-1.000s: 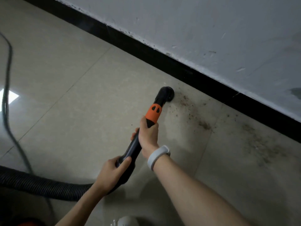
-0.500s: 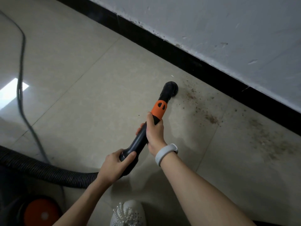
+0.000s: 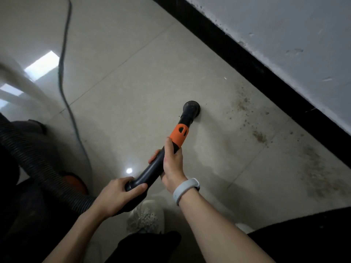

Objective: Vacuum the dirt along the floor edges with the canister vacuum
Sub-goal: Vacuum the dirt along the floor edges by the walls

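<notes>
A black vacuum wand point(image 3: 152, 168) with an orange collar point(image 3: 179, 134) ends in a round black nozzle point(image 3: 191, 108) that rests on the beige floor tile. My right hand point(image 3: 171, 164) grips the wand just below the orange collar. My left hand point(image 3: 118, 195) holds the curved rear end where the ribbed black hose point(image 3: 38, 168) joins. Brown dirt point(image 3: 247, 111) lies scattered to the right of the nozzle, along the black skirting board point(image 3: 256, 67). A larger dirt patch point(image 3: 319, 173) spreads further right.
The canister body with an orange part point(image 3: 73, 182) sits at the lower left. A grey power cord point(image 3: 63, 76) runs across the floor on the left. My white beaded shoe point(image 3: 145, 215) stands under the wand. A white wall point(image 3: 294, 44) rises above the skirting.
The view has swung down and left, so the canister, hose and shoe show more. The nozzle has drawn back a little from the skirting, left of the dirt.
</notes>
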The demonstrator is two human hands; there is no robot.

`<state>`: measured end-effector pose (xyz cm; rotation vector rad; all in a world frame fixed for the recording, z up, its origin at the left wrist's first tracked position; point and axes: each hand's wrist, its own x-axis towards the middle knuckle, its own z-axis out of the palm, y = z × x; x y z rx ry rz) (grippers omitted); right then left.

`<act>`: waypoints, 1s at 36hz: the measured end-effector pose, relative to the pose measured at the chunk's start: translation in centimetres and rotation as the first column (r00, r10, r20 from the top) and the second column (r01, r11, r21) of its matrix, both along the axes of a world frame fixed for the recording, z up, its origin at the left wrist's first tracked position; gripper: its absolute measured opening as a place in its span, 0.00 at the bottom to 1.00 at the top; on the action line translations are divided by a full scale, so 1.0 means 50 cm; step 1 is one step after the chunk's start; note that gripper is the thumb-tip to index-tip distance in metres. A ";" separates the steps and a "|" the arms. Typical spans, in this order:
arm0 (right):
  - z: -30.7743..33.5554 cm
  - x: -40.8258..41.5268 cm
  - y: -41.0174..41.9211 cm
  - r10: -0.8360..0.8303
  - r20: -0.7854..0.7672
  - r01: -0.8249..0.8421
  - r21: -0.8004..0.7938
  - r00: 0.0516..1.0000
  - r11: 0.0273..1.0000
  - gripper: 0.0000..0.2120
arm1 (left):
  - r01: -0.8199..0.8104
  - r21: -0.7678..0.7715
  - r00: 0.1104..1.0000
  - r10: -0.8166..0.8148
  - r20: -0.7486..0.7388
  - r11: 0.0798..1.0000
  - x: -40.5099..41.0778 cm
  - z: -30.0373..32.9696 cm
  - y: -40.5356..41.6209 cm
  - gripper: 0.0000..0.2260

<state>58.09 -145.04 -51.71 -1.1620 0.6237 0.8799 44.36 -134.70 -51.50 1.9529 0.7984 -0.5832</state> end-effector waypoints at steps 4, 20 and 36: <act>0.024 -0.001 0.004 0.000 -0.040 -0.001 -0.014 0.999 1.000 0.10 | 0.004 0.083 1.000 -0.003 -0.008 0.997 0.000 0.035 -0.013 0.30; 0.088 -0.020 0.033 0.160 -0.130 -0.172 -0.090 0.979 0.981 0.14 | -0.233 0.157 0.971 0.238 -0.012 0.960 -0.048 0.098 -0.051 0.37; 0.041 0.094 0.007 0.289 -0.097 -0.289 0.013 0.953 0.957 0.14 | -0.224 0.370 0.971 0.239 0.003 0.902 0.051 0.073 -0.134 0.24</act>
